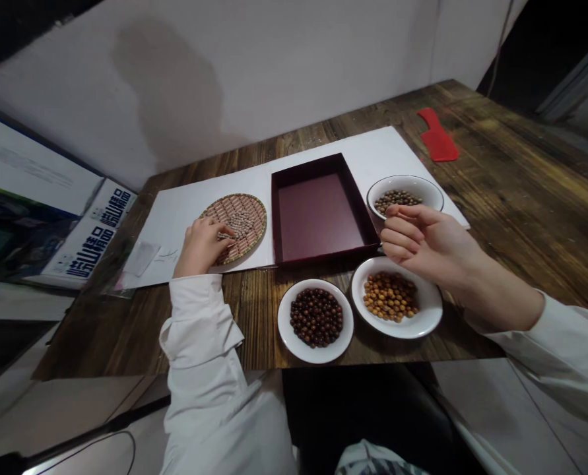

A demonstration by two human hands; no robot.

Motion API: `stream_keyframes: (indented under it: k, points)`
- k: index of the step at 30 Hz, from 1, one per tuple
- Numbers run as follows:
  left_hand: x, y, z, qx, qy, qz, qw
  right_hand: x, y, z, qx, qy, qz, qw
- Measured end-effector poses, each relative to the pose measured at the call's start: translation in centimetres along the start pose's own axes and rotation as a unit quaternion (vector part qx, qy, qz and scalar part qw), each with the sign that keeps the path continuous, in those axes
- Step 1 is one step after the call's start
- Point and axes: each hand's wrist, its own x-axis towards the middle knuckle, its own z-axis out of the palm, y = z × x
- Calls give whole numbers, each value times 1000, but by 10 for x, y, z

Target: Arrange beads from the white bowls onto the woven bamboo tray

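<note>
My left hand [204,244] rests over the near left edge of a round woven tray [254,247]. Its thumb and fingers come together at the small greyish beads [241,224] in the tray, and what they pinch is hidden. My right hand [422,241] is closed just in front of a white bowl [435,194] of olive-grey beads [397,198], thumb against forefinger; anything inside is too small to tell. Below it stands a white bowl [425,323] of yellow-brown beads [390,297]. Left of that is a white dish [316,356] of dark brown beads [316,316].
An open maroon box [321,218] lies between the woven tray and the bowls, on white sheets [175,204]. A red scoop-like piece [439,142] is at the far right of the wooden table [496,165]. Printed boxes [93,244] stand at the left by the wall.
</note>
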Motion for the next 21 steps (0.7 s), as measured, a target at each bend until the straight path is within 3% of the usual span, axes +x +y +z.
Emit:
stream_keyframes:
  k: [13, 17, 19, 21]
  points:
    - [1, 9, -2, -9, 53, 24, 998, -3, -3, 3, -87, 27, -68, 994]
    - [1, 11, -2, -8, 68, 44, 997, -7, -4, 6, -117, -3, -73, 991]
    - [2, 11, -2, -9, 76, 50, 996, -12, -3, 6, -189, -35, -92, 977]
    - [2, 11, -1, -11, 78, 53, 995, -18, 0, 6, -337, -78, -120, 931]
